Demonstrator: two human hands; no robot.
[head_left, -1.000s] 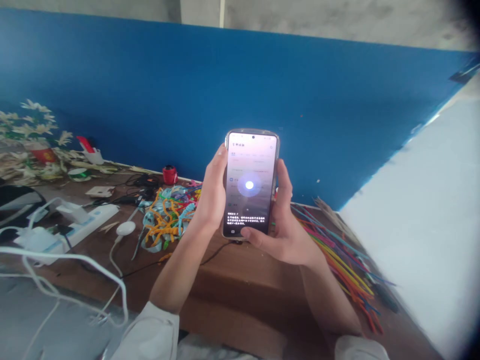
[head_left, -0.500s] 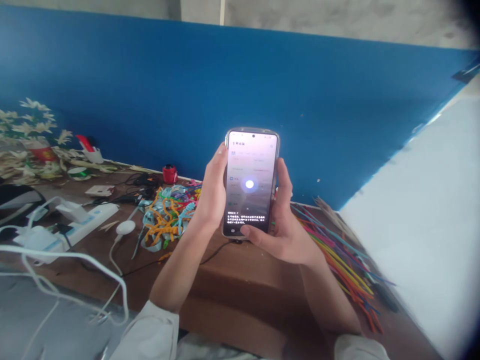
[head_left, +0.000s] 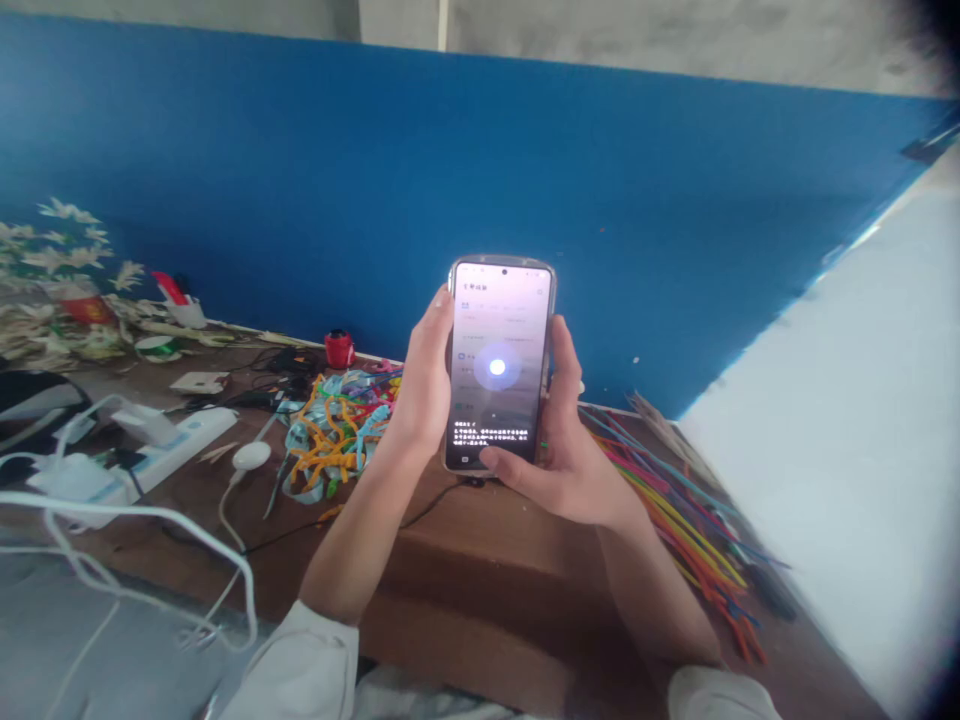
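Upright in the middle of the view is a smartphone in a clear case, its screen lit with a glowing round spot and white text near the bottom. My left hand is closed along its left side, the thumb against the upper edge. My right hand grips the right side and lower corner, its thumb on the bottom of the screen. Fingers behind the phone are hidden. A dark cable runs from below the phone across the brown table.
Tangled colourful fuzzy stems lie left of the phone, and long straight ones lie right. A white power strip with plugs and cords stands at left. White flowers and a red pot stand before a blue partition.
The phone and both hands have shifted very slightly left. The glow around the round spot on the screen looks wider. Both hands keep their grip.
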